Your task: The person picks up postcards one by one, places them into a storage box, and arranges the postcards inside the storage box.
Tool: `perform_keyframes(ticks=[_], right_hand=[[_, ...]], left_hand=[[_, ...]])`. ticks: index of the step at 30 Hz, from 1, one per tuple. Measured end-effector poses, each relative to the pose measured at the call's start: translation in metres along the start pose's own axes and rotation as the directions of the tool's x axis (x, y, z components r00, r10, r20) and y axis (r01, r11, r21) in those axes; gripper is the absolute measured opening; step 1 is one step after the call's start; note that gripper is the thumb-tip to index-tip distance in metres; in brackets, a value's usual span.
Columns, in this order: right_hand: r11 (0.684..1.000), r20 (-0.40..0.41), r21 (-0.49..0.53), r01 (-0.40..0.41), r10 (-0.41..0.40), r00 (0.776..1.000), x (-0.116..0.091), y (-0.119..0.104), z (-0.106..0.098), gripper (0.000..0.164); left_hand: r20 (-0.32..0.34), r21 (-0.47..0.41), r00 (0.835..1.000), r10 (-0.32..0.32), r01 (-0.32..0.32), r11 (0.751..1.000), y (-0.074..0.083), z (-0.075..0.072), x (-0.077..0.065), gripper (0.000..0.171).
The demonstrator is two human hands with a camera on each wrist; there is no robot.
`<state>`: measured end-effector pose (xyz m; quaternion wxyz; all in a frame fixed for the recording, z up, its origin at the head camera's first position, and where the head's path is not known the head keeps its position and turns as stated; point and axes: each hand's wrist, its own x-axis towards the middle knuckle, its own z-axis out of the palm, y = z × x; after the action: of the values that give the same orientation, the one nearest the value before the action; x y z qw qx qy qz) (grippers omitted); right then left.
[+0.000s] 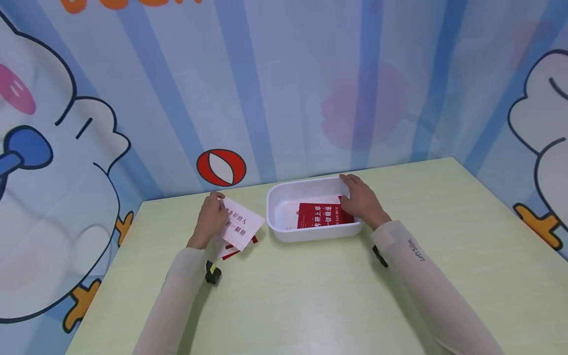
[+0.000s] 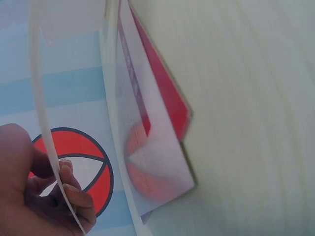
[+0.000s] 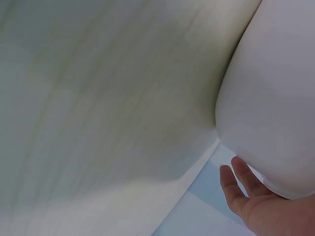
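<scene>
1. Left hand [image 1: 210, 219] pinches a white printed card [image 1: 241, 229] near its edge, between the thumb and the curled fingers. This card is raised and tilted, just to the left of the white plastic tray [image 1: 319, 234].
2. Under it, red-and-white cards [image 1: 220, 247] lie in a loose pile on the pale yellow-green tabletop [image 1: 310, 296], whose surface has a faint wood grain.
3. Behind the tabletop stands a light blue wall covering [image 1: 301, 98] with darker vertical stripes. Low on it is printed a red and white ball [image 1: 206, 167]; a big white cartoon figure [image 1: 57, 197] occupies the left side.
4. The tray stands near the far edge. Inside, a red card [image 1: 326, 216] with white characters lies partly over a white card [image 1: 290, 217].
5. Right hand [image 1: 365, 202] is at the right end of the tray, with fingers outside and thumb inside; it seems to grip the rim, although the contact is partly hidden.
6. Both forearms, in pale sleeves [image 1: 177, 286], reach forward, well apart.
</scene>
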<state>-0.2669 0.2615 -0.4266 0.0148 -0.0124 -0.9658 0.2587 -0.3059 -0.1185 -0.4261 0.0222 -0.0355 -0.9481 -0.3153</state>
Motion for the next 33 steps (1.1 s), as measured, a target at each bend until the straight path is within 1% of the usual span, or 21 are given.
perform_keyframes(ticks=[3,6,12,15,19,23,26,33], right_hand=[[1.0,0.0,0.002,-0.004,0.004,1.0,0.001,0.0,-0.001,0.069],[1.0,0.0,0.003,-0.009,0.009,1.0,0.001,0.0,-0.002,0.07],[1.0,0.003,0.007,-0.012,0.012,1.0,0.0,-0.006,-0.004,0.07],[1.0,0.002,0.007,-0.015,0.015,1.0,-0.002,-0.007,-0.004,0.07],[1.0,0.009,0.007,-0.013,0.013,1.0,-0.003,-0.007,-0.003,0.07],[1.0,0.016,0.004,-0.018,0.018,1.0,-0.003,-0.009,0.0,0.069],[1.0,0.012,0.003,-0.022,0.022,1.0,-0.003,-0.011,0.0,0.069],[1.0,0.009,-0.003,-0.008,0.008,1.0,0.0,-0.012,0.002,0.068]], left_hand=[[-0.02,-0.033,1.0,0.015,-0.015,0.999,0.003,-0.001,0.0,0.038],[-0.034,-0.058,0.999,0.01,-0.012,0.998,0.006,-0.002,0.0,0.041],[-0.041,0.005,0.999,0.004,-0.004,1.0,0.006,-0.007,-0.002,0.04],[-0.03,0.037,0.999,0.015,-0.014,0.999,0.006,-0.009,-0.003,0.038],[-0.012,0.045,0.999,0.036,-0.035,0.998,0.006,-0.011,-0.004,0.037],[-0.006,0.004,0.999,0.054,-0.054,0.999,0.007,-0.012,-0.003,0.038],[-0.005,-0.05,0.998,0.063,-0.063,0.997,0.009,-0.011,-0.001,0.038],[0.008,-0.169,0.998,0.059,-0.057,0.984,0.018,-0.009,0.003,0.037]])
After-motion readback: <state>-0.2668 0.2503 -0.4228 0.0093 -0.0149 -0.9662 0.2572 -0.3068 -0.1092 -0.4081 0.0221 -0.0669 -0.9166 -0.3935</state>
